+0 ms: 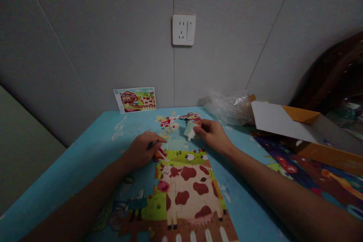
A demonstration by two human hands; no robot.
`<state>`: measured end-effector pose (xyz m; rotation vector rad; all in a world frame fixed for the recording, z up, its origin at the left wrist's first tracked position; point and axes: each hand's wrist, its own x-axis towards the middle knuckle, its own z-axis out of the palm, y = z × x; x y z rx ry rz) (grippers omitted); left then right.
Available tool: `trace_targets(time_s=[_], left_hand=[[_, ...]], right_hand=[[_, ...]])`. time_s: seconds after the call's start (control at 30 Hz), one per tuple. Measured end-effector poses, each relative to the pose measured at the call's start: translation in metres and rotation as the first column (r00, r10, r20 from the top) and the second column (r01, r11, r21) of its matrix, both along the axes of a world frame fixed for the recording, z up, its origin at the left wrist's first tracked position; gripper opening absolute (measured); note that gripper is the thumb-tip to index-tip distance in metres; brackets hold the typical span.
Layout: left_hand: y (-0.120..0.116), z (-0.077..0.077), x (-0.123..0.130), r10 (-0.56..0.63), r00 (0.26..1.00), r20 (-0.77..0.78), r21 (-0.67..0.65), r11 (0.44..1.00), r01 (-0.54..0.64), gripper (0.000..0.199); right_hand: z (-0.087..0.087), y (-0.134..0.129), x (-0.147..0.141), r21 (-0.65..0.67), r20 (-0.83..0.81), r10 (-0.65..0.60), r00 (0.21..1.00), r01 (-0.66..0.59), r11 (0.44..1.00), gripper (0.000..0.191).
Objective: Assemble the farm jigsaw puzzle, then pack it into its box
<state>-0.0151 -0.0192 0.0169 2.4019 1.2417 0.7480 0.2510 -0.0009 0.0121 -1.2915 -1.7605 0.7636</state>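
Observation:
A partly joined jigsaw puzzle (187, 193) showing a spotted cow lies on the blue table. My right hand (214, 136) pinches a pale blue and white puzzle piece (190, 131) just above the puzzle's top edge. At the puzzle's upper left, my left hand (144, 149) rests with its index finger reaching to the edge of a pale blue piece; its other fingers are curled, and whether they hold anything is hard to see. Behind the hands lie loose pieces (167, 123), some red and some yellow, and a small dark-striped pile (190, 116).
A farm picture card (138, 100) leans against the wall at the back left. Crumpled clear plastic (231, 107) lies at the back right, beside an open orange and white box (320, 147) on a colourful printed surface (309, 177). A socket (183, 30) is on the wall.

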Motion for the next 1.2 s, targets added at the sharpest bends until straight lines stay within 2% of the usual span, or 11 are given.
trace_targets(time_s=[0.07, 0.13, 0.27, 0.33, 0.47, 0.53, 0.6, 0.77, 0.9, 1.07, 1.2], left_hand=[[0.000, 0.000, 0.000, 0.000, 1.000, 0.002, 0.001, 1.000, 0.000, 0.025], [0.001, 0.000, 0.000, -0.002, 1.000, 0.008, 0.001, 1.000, 0.002, 0.025], [0.000, -0.001, 0.001, -0.006, 1.000, 0.023, 0.008, 1.000, 0.006, 0.025], [0.000, -0.001, 0.001, 0.001, 1.000, 0.029, 0.007, 1.000, -0.001, 0.025], [0.001, -0.002, 0.001, 0.002, 1.000, 0.027, 0.004, 1.000, -0.002, 0.025], [0.001, -0.002, 0.000, 0.003, 1.000, 0.027, 0.000, 1.000, -0.003, 0.025], [0.002, -0.003, 0.000, 0.009, 1.000, 0.028, -0.008, 1.000, -0.009, 0.024], [0.002, -0.003, 0.000, 0.005, 1.000, 0.031, -0.025, 1.000, -0.004, 0.025], [0.002, -0.004, 0.000, 0.011, 0.999, 0.031, -0.048, 0.999, -0.009, 0.026], [0.002, -0.003, 0.001, 0.008, 0.999, 0.038, -0.045, 0.999, -0.006, 0.025], [0.002, -0.003, 0.001, 0.008, 1.000, 0.028, -0.033, 0.999, -0.007, 0.026]], right_hand=[[0.003, -0.003, 0.000, -0.105, 0.003, 0.021, 1.000, -0.020, 0.994, 0.016], [0.005, -0.005, 0.000, -0.152, 0.039, 0.037, 0.999, -0.031, 0.988, 0.029], [0.013, -0.009, 0.004, -0.020, 0.246, 0.086, 0.965, -0.083, 0.996, 0.046], [0.017, -0.011, 0.006, 0.005, 0.294, 0.085, 0.952, -0.091, 0.996, 0.041], [0.019, -0.010, 0.009, -0.109, 0.124, 0.082, 0.989, -0.069, 0.992, 0.015], [0.017, -0.009, 0.010, -0.202, 0.030, 0.122, 0.992, -0.114, 0.973, 0.015], [0.015, -0.007, 0.012, -0.228, 0.078, 0.141, 0.987, -0.120, 0.966, 0.017], [0.014, -0.009, 0.013, -0.001, 0.379, 0.040, 0.924, -0.043, 0.999, 0.011], [0.011, -0.011, 0.009, 0.093, 0.430, 0.033, 0.902, -0.080, 0.992, 0.016], [0.003, -0.013, 0.003, 0.143, 0.469, -0.102, 0.877, 0.039, 0.989, 0.056], [0.005, -0.016, 0.000, 0.132, 0.401, 0.015, 0.916, -0.074, 0.988, 0.048]])
